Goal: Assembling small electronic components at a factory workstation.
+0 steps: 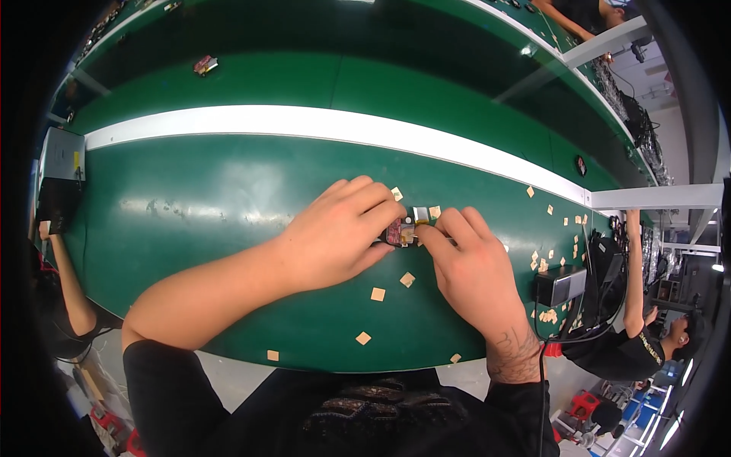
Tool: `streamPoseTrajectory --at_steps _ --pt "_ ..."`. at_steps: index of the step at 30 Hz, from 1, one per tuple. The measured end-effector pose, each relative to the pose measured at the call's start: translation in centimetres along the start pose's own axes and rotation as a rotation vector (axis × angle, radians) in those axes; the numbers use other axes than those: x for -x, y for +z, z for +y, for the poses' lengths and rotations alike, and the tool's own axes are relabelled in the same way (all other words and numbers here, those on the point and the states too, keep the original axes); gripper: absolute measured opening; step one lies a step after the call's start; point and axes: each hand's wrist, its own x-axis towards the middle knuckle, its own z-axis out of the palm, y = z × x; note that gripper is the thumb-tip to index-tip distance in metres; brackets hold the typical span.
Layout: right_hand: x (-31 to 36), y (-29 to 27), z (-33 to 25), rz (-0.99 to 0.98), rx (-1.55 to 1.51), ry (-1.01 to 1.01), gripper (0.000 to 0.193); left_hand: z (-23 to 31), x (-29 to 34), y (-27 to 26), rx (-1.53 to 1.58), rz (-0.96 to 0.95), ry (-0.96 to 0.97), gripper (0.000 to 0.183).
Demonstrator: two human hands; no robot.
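Observation:
Just above the green bench, a small circuit board (407,231) with a dark red part on its left sits between my two hands. My left hand (331,238) grips its left end between thumb and fingers. A silver-white tab (420,215) stands out from its far side. The fingers of my right hand (476,263) are pinched together at the board's right end, touching it; whatever lies between those fingertips is too small or hidden to make out. Small tan squares lie close by, such as one tan square (407,279) on the near side of the hands.
Several tan squares (547,314) are scattered on the right of the green bench (190,183), beside a black box (561,286) with cables. A white rail (304,122) crosses behind. Another red-and-silver board (205,65) lies beyond it. A grey box (64,156) stands far left. Other people work at both sides.

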Motion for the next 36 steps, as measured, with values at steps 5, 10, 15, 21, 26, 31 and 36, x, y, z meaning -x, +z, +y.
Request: streamPoseTrajectory --at_steps 5,10,15,21,26,31,36 --pt "-0.2 -0.7 -1.1 -0.056 0.057 -0.027 0.023 0.0 0.0 0.3 0.015 0.050 0.048 0.044" --pt "0.5 1.4 0.2 0.044 -0.177 0.086 0.021 0.3 0.1 0.1 0.030 0.054 0.035 0.044" --pt "0.3 1.6 2.5 0.128 -0.689 0.267 0.021 0.4 0.0 -0.1 0.050 0.002 -0.008 0.044" --pt "0.0 1.8 2.1 0.020 -0.564 0.271 0.024 0.2 -0.3 -0.6 0.055 -0.053 0.084 0.045" --pt "-0.2 2.2 3.2 0.043 -0.720 0.245 0.020 0.1 -0.6 -0.6 -0.024 -0.081 0.122 0.035" --pt "-0.2 1.3 3.2 -0.091 -0.839 0.370 0.017 0.1 -0.4 -0.4 -0.065 -0.065 0.157 0.032" --pt "0.3 2.1 3.7 0.010 -0.926 0.238 0.019 0.0 -0.2 -0.2 -0.075 -0.047 0.158 0.034"
